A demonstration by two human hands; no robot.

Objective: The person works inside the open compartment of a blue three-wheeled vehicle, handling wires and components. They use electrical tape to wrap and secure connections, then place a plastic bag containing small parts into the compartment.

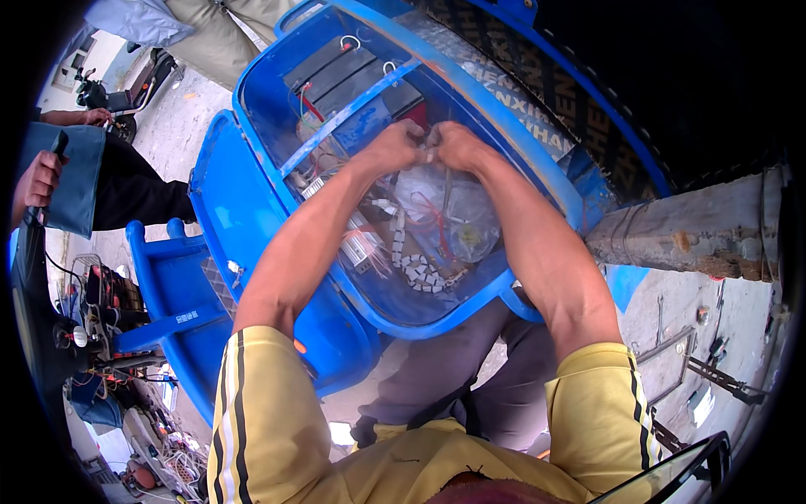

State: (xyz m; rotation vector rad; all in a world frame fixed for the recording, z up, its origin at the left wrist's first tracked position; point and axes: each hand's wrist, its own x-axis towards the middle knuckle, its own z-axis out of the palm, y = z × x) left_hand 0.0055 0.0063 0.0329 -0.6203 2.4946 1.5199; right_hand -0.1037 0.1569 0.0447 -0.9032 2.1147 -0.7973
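Tips of the fingers (442, 134) largely hidden, beige trousers (214, 50) cut off by the upper edge.

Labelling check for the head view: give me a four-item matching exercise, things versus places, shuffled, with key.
Things
1. Left hand and right hand
2. Dark blocks
3. White linked pieces
4. Thick grey-brown beam

Places
A. Inside the blue box, toward its end nearest the person
B. Outside the box, at the picture's right
C. Close together, over the box's interior
D. Inside the box, toward its far end

Pairs: 1-C; 2-D; 3-A; 4-B
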